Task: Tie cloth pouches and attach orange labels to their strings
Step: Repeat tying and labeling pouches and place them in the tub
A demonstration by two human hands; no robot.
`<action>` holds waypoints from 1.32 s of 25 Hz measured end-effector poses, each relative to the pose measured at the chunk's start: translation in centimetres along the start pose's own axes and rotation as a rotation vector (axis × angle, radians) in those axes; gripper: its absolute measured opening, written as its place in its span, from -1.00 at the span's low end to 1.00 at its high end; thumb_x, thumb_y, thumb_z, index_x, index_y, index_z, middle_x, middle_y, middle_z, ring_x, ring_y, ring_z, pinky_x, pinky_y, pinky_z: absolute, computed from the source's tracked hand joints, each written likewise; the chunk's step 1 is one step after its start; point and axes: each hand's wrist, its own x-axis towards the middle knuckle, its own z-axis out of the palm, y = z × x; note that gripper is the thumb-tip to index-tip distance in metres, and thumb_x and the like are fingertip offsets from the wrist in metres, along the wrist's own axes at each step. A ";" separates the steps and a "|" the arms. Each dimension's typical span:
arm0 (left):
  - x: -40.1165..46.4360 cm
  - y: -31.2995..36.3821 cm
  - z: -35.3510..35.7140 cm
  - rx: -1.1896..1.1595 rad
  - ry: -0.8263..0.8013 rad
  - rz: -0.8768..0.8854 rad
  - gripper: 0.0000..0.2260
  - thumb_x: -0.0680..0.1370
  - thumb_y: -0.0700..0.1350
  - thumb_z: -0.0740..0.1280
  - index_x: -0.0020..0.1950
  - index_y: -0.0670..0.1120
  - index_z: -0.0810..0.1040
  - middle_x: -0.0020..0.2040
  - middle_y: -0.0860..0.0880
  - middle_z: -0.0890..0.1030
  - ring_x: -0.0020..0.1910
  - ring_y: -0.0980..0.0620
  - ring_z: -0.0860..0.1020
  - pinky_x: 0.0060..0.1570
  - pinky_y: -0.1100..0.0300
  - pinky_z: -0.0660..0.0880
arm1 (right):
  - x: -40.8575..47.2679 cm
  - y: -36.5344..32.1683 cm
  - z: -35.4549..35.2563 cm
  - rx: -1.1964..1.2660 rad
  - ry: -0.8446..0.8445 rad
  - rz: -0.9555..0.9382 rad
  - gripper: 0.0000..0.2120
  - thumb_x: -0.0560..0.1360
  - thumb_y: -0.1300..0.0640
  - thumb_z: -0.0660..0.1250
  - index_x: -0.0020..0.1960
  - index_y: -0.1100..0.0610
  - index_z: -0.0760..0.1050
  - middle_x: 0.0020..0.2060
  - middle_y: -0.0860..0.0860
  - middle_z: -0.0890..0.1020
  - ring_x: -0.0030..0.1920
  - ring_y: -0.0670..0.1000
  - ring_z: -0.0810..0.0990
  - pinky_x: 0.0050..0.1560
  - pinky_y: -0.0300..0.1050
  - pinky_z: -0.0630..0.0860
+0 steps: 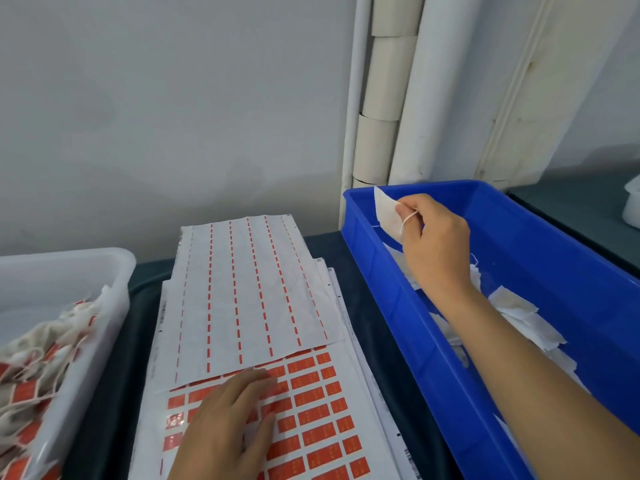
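Hands: two. The right hand (434, 237) is raised over the far end of the blue bin (381, 271); the left hand (228, 424) lies low on the label sheet (311, 410).
Right grip: thumb and fingers pinch one white cloth pouch (386, 211) at its near edge, with its white string (408, 218) looped across the thumb.
Pouch position: held in the air above the bin's far end, up and left of the grip, clear of the pouches beneath.
Pouch direction: flat and roughly four-sided, long axis tilted from upper left to lower right, free corner pointing up and away toward the wall.
Left grip: fingers loosely spread and pressed flat on the sheet, holding nothing that can be seen.
Orange labels (315, 400): in rows on the sheet under and just right of the left grip; four columns show to the right of the fingers, the exact total cannot be told.
Stripped sheet (249, 289): one, lying on top just beyond the left fingertips, with only thin orange dashes in lengthwise rows.
Loose pouches (519, 313): a heap in the blue bin below the right wrist and forearm, too tangled to count.
Bins: two. The clear bin (104, 271) is far left of the left grip.
Finished pouches (34, 368): piled in the clear bin, labelled, number unclear.
Desk (110, 393): dark, carrying both bins and the sheets.
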 end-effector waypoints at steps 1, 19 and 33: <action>0.1 0.1 -0.4 -0.092 0.016 -0.048 -0.65 0.60 0.32 0.27 0.38 0.41 0.33 0.53 0.42 0.26 0.49 0.28 0.34 0.51 0.18 0.34 | -0.1 -1.3 0.1 0.056 -0.027 -0.042 -0.85 0.67 0.11 0.29 0.09 0.12 0.63 -0.17 -0.06 0.67 -0.22 -0.14 0.52 -0.22 -0.20 0.46; 0.5 -3.7 -1.8 -0.972 0.079 -0.120 -0.66 0.72 0.22 0.12 0.19 0.19 0.67 0.00 0.02 0.77 0.01 -0.01 0.75 0.05 0.20 0.66 | -17.1 -10.9 8.4 0.272 -0.744 0.047 -0.72 0.60 -0.17 0.18 0.15 -0.16 0.61 -0.12 -0.30 0.62 -0.13 -0.23 0.63 -0.13 -0.52 0.48; 0.5 -3.8 -1.1 -1.003 0.091 -0.142 -0.67 0.66 0.29 0.18 -0.08 0.17 0.63 -0.10 0.02 0.73 -0.08 0.00 0.73 0.00 0.11 0.69 | -19.1 -11.2 10.6 0.418 -0.536 0.185 -0.77 0.52 -0.27 0.17 -0.13 -0.17 0.49 -0.18 -0.32 0.62 -0.12 -0.23 0.63 -0.22 -0.43 0.53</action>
